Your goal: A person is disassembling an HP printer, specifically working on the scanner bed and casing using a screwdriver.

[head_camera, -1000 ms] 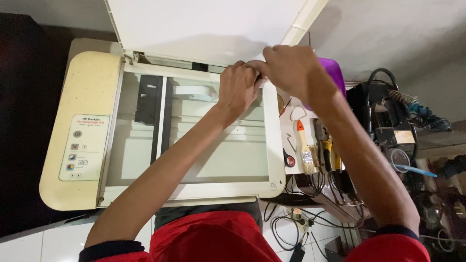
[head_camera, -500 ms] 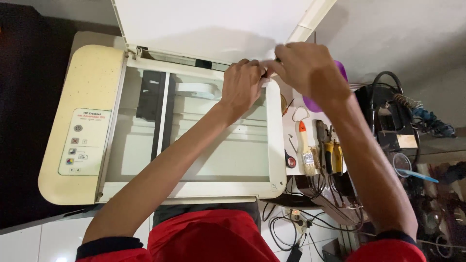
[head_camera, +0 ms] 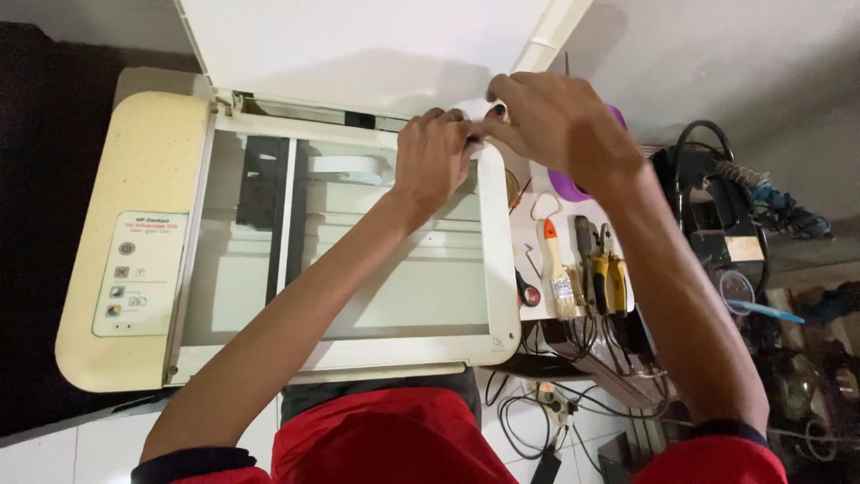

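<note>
Left hand [head_camera: 437, 161]: fingers curled, pressing scanner frame [head_camera: 498, 269] at far right corner.
Right hand [head_camera: 560, 125]: pinching the same corner.
Lid [head_camera: 358, 45]: raised.

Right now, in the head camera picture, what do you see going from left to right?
Cream button panel → scanner glass → left hand → right hand → orange-tipped brush → yellow-handled pliers → black cables.

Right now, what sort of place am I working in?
Probably a small repair bench or home workshop: an opened flatbed printer-scanner, hand tools such as pliers and a brush beside it, and tangled cables below.
</note>
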